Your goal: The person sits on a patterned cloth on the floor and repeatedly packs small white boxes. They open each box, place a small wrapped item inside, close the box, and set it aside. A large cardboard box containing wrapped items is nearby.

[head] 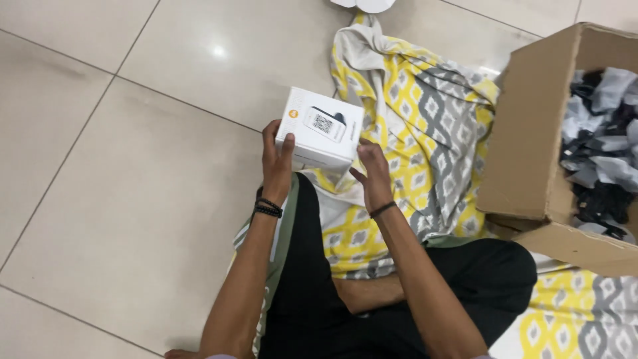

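Above my crossed legs, over the patterned cloth (425, 119) spread on the tiled floor (133, 166), I hold a small white carton (320, 129) between both hands. My left hand (276, 156) clasps its left side, thumb along the front edge, while my right hand (372, 169) has its fingers curled against the lower right corner. The carton looks closed and unopened, so by my reckoning the handling is at an early stage — it is out in my grip, with nothing yet taken from it.

On its upper face sits a picture of a pale, rounded device with a dark square code pattern, plus a small orange round mark near the left corner; the sides are plain white. To my right stands an open brown cardboard box (531, 133), flaps out, filled with grey and black wrapped packets (598, 133). A white object (372, 4) shows at the top edge — too cropped to identify.
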